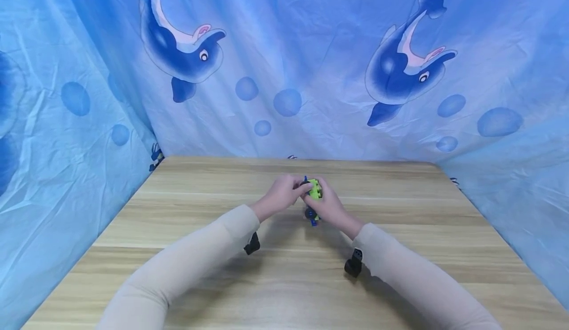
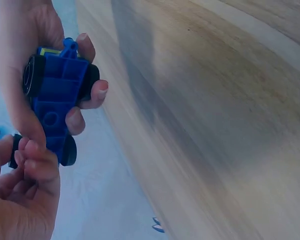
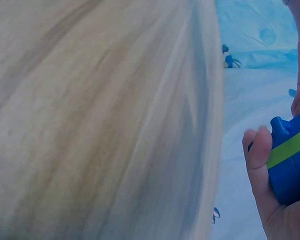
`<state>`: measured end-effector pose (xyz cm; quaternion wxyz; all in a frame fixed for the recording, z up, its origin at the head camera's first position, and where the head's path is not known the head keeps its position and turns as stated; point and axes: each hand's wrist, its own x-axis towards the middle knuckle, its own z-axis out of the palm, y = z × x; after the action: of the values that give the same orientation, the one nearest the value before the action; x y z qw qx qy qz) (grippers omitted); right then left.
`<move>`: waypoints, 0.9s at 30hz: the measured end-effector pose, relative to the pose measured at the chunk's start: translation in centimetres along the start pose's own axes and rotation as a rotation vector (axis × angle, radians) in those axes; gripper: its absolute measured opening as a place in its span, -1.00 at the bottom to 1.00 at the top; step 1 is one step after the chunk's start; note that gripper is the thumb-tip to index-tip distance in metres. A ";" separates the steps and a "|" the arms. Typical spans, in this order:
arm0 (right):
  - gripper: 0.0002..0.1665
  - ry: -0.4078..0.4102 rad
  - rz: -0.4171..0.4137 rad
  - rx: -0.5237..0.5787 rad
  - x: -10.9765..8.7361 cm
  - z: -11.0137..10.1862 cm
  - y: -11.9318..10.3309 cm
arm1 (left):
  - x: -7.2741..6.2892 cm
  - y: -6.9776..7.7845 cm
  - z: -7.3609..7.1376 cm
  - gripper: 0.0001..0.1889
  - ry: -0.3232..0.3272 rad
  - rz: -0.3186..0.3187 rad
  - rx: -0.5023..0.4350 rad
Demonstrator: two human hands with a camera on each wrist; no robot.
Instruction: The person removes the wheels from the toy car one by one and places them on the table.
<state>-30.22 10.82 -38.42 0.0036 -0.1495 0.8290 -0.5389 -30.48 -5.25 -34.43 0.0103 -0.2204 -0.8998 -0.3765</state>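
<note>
Gripping the toy car (image 2: 60,82) in my right hand (image 1: 328,203), probably for steadiness, I pinch its wheel (image 2: 13,153) with my left hand (image 1: 282,192).

Either side of the gripped toy vehicle (image 2: 60,90), above the wooden tabletop (image 1: 191,191), is passing room; nearer the wearer, left sleeve (image 1: 195,256) and right sleeve (image 1: 413,270) obstruct; beyond, dolphin-print curtain (image 1: 320,68) blocks.

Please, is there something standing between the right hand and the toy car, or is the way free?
Nothing visible stands in the way. The right hand grips the car directly, its fingers curled around the side. The left hand pinches a black wheel at one end, without coming between them.
</note>
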 end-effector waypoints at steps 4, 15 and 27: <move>-0.37 -0.011 0.022 0.026 0.1 -0.4 0.1 | -0.2 -0.3 -0.6 -0.68 -0.073 0.014 -0.049; -0.23 -0.067 0.092 0.172 0.0 -1.3 -0.3 | -0.3 -0.9 -1.8 -0.69 -0.101 0.029 -0.120; -0.13 -0.104 0.117 0.237 -0.4 -2.2 -1.1 | -0.5 -1.6 -2.3 -0.71 0.038 0.014 -0.148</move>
<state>-29.96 12.48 -36.57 0.0957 -0.1271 0.7656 -0.6234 -31.03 -8.02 -33.93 0.0137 -0.2196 -0.8674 -0.4462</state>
